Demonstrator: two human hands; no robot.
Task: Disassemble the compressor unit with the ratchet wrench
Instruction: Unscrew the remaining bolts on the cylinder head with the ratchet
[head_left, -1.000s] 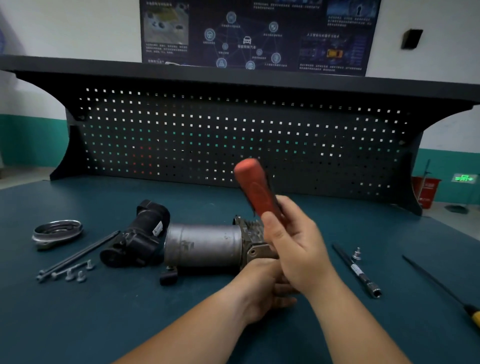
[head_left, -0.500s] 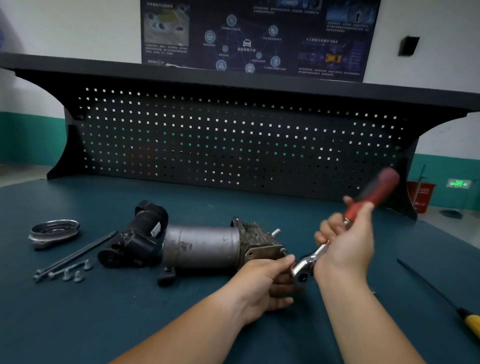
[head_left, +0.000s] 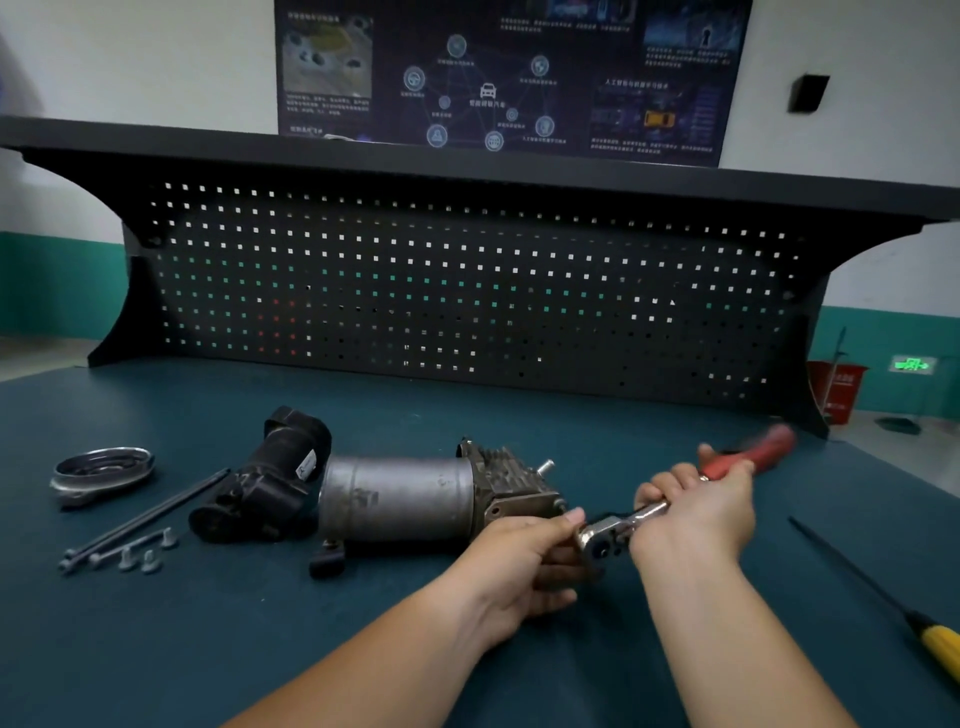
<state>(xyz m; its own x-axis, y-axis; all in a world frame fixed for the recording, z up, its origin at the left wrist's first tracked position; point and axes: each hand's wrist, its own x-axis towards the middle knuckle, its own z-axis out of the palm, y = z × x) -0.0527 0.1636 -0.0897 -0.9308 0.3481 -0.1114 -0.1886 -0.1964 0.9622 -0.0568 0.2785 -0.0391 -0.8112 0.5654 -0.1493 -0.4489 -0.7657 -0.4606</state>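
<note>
Teal bench (head_left: 156, 649) carries the compressor (head_left: 395, 499) on its side, long axis left to right, finned end toward the hands. The wrench (head_left: 644, 514) meets that right end, its handle slanting up and right. The left hand (head_left: 524, 566), nearer the unit, pinches the wrench head, and the right hand (head_left: 696, 514) grips the shaft.

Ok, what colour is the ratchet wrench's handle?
Red. The ratchet wrench handle, in the right hand, shows in the head view.
</note>
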